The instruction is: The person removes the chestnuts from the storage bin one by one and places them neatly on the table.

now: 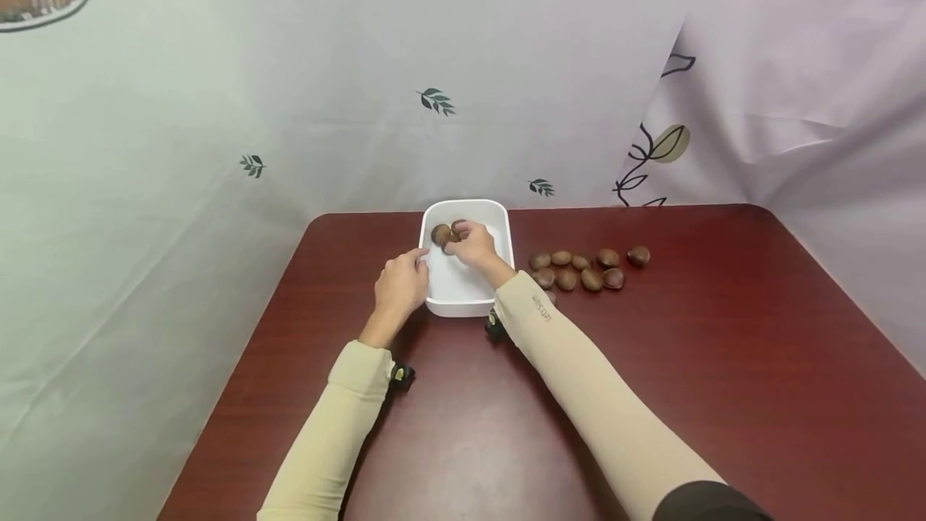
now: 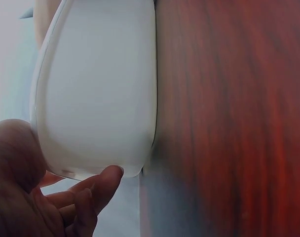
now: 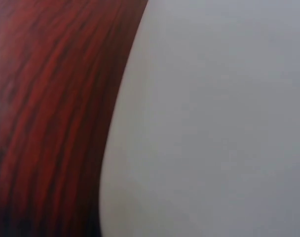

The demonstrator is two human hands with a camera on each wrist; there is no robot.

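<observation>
A white rectangular tray [image 1: 459, 308] lies at the far side of the table in the head view. My left hand [image 1: 400, 286] holds its left side, the thumb over the rim and the fingers bent against the outer wall, as the left wrist view shows. My right hand [image 1: 477, 246] reaches inside the tray and pinches a brown chestnut [image 1: 452, 241] between thumb and fingers. Beside it lies another chestnut [image 1: 440, 234], and one more is partly covered by the fingers. In the right wrist view only the tray's wall [image 3: 204, 118] and the table show; the hand is out of sight there.
Several loose chestnuts [image 1: 567, 278] lie in a cluster right of the tray, one partly behind the right sleeve [image 1: 579, 376]. The dark red table [image 1: 723, 344] meets a pale patterned cloth [image 1: 347, 87] along its far edge.
</observation>
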